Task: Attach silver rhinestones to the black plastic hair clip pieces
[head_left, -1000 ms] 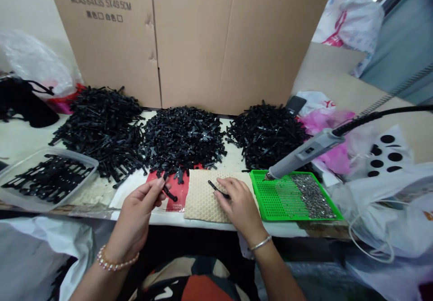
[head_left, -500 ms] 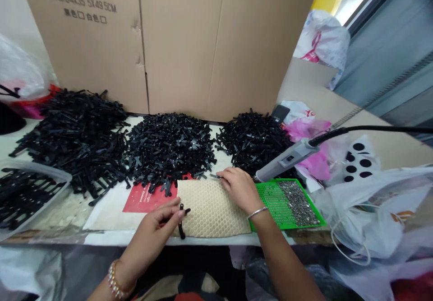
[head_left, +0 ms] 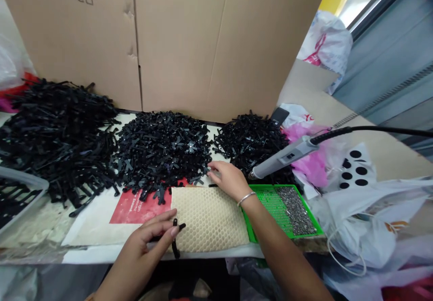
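Observation:
My left hand (head_left: 149,242) is at the left edge of a beige honeycomb-textured mat (head_left: 211,219). Between its thumb and fingers it pinches black strip-shaped parts (head_left: 175,240) that cross each other. My right hand (head_left: 230,179) reaches past the mat's far edge, with its fingertips at the right side of the middle pile of black parts (head_left: 165,150). Its thumb and index finger look apart. One small black strip (head_left: 213,185) lies below those fingertips, at the far edge of the mat.
Black parts also form a left pile (head_left: 57,134) and a right pile (head_left: 253,138). A green tray (head_left: 248,224) of small metal pieces sits right of the mat, beneath a grey corded tool (head_left: 284,156). A plastic bin (head_left: 37,183) stands left; cardboard (head_left: 179,43) rises behind.
My right hand has moved left and away from me, from the mat's far edge to the middle pile. My left hand keeps its hold on the black strips. The camera view has shifted slightly.

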